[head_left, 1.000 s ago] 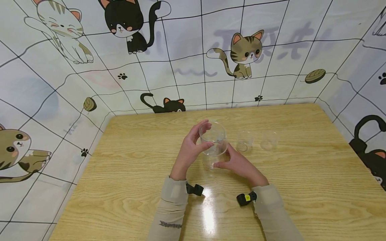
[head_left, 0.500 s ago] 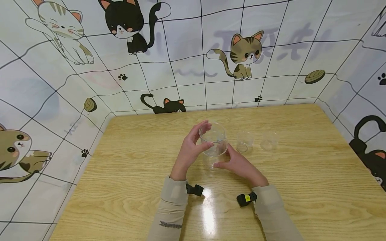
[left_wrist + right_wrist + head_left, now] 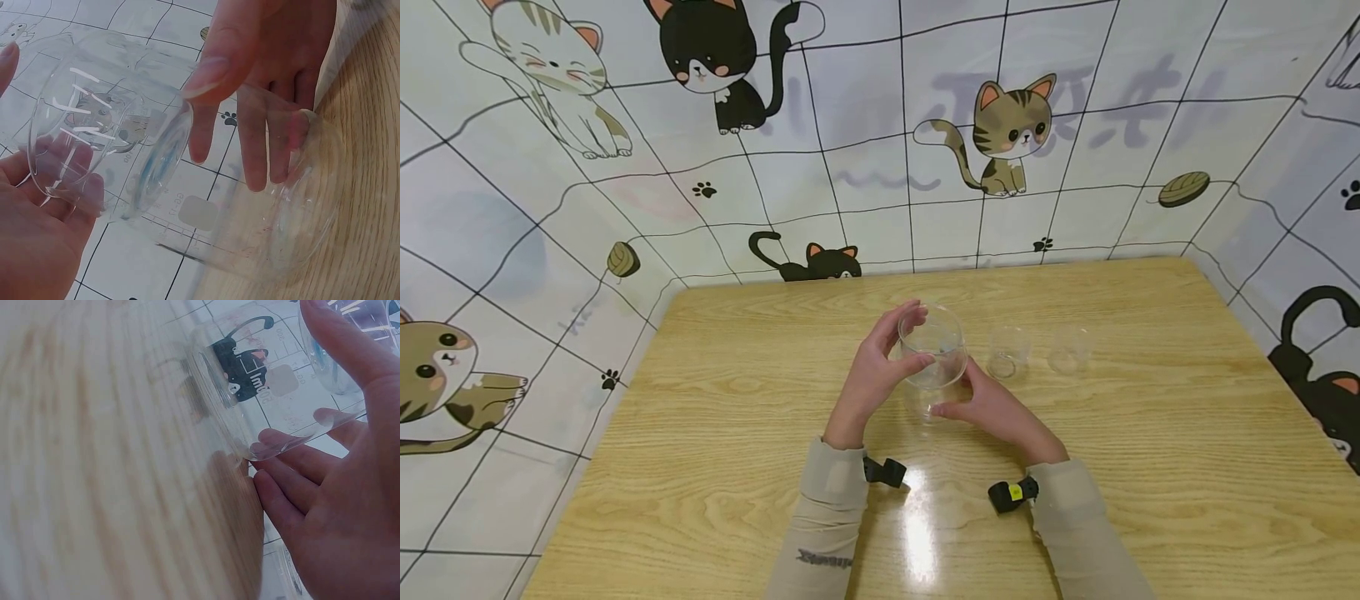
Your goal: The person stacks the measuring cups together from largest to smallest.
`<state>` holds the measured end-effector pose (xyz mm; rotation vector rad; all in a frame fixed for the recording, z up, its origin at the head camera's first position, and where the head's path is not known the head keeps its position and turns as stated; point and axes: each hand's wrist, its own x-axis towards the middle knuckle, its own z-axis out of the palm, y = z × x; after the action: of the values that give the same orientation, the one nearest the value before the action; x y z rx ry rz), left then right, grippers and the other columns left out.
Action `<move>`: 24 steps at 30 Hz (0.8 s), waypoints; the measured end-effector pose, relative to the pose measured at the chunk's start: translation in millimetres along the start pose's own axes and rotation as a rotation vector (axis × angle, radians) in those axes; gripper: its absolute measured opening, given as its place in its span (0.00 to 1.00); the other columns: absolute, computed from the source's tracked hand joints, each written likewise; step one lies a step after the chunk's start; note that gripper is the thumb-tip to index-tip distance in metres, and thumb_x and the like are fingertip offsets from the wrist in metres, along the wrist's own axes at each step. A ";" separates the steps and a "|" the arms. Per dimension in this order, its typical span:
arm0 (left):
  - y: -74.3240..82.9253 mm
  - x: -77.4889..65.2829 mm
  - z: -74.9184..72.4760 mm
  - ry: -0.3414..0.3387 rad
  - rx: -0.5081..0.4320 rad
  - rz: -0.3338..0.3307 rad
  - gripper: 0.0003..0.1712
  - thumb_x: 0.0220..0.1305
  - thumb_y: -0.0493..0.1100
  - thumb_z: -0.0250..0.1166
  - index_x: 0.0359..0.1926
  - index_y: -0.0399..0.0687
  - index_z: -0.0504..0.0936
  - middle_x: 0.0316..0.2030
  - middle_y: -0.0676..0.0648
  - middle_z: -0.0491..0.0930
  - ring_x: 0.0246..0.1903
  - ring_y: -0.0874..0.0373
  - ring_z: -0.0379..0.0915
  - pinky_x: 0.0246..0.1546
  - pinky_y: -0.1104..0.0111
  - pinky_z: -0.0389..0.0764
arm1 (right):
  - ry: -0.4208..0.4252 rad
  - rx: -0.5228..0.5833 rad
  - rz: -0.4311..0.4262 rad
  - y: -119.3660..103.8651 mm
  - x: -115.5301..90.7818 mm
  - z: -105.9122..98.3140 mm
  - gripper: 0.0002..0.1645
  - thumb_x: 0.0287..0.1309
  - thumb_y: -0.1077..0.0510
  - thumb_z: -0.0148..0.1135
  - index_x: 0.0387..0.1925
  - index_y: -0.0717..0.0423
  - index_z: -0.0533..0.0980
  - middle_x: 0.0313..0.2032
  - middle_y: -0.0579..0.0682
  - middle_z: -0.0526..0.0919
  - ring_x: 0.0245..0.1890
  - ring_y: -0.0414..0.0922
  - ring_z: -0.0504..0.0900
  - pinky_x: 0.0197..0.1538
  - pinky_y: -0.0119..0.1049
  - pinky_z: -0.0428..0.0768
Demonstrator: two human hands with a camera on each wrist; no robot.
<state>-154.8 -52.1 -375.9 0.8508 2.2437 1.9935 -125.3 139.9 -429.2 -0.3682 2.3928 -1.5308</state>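
Observation:
Two clear glass beakers stand stacked on the table. My left hand (image 3: 877, 367) grips the upper beaker (image 3: 931, 332) around its side, thumb in front and fingers behind. Its base sits at the mouth of the lower beaker (image 3: 262, 219), which is wider and bears a printed scale. On the lower beaker's right side, my right hand (image 3: 992, 407) holds the glass between thumb and fingers. In the right wrist view the lower beaker (image 3: 269, 381) rests upright on the tabletop, with the right hand's fingers (image 3: 294, 478) close to its base.
Two smaller clear glass beakers stand right of the stack, one nearer (image 3: 1006, 354) and one farther right (image 3: 1067, 352). The wooden table (image 3: 715, 433) meets a cat-patterned wall covering (image 3: 865, 183) at the back and sides.
The upper beaker has shifted very slightly to the right in the left hand. Both hands otherwise keep their places.

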 end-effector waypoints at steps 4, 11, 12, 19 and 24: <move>-1.0 0.4 0.6 -0.003 0.005 0.002 0.36 0.54 0.39 0.64 0.63 0.51 0.61 0.57 0.46 0.67 0.58 0.56 0.61 0.61 0.64 0.54 | 0.001 -0.004 -0.002 0.1 0.1 -0.1 0.49 0.46 0.46 0.66 0.65 0.41 0.50 0.60 0.51 0.62 0.59 0.51 0.62 0.57 0.53 0.61; -10.8 2.3 0.2 -0.003 0.001 -0.005 0.37 0.54 0.43 0.65 0.64 0.48 0.60 0.57 0.49 0.67 0.57 0.58 0.61 0.61 0.64 0.54 | 0.004 -0.004 -0.005 -0.1 0.5 0.2 0.49 0.46 0.47 0.66 0.65 0.41 0.49 0.60 0.50 0.61 0.60 0.51 0.61 0.58 0.53 0.59; -14.6 2.8 0.2 -0.001 -0.002 -0.002 0.37 0.53 0.45 0.65 0.64 0.49 0.61 0.57 0.50 0.67 0.57 0.58 0.61 0.61 0.64 0.54 | 0.003 -0.005 -0.006 -0.7 0.2 0.1 0.50 0.46 0.47 0.66 0.66 0.41 0.49 0.61 0.50 0.61 0.60 0.51 0.61 0.59 0.53 0.59; -4.4 1.2 -0.2 0.000 0.011 -0.032 0.36 0.53 0.41 0.66 0.62 0.54 0.62 0.57 0.47 0.67 0.57 0.57 0.62 0.60 0.60 0.55 | 0.003 -0.001 -0.001 -2.0 0.0 0.0 0.50 0.46 0.47 0.67 0.66 0.42 0.48 0.61 0.50 0.60 0.60 0.51 0.61 0.59 0.53 0.59; 1.0 -0.1 -1.6 0.000 0.049 -0.065 0.36 0.53 0.42 0.66 0.62 0.56 0.62 0.57 0.49 0.68 0.57 0.59 0.62 0.59 0.60 0.57 | -0.002 -0.007 0.007 -2.7 -0.4 -0.5 0.48 0.46 0.47 0.66 0.65 0.42 0.50 0.60 0.50 0.61 0.60 0.51 0.61 0.58 0.53 0.60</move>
<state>-154.9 -53.5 -374.7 0.7718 2.2982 1.9181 -125.0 139.3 -426.5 -0.3614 2.3962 -1.5188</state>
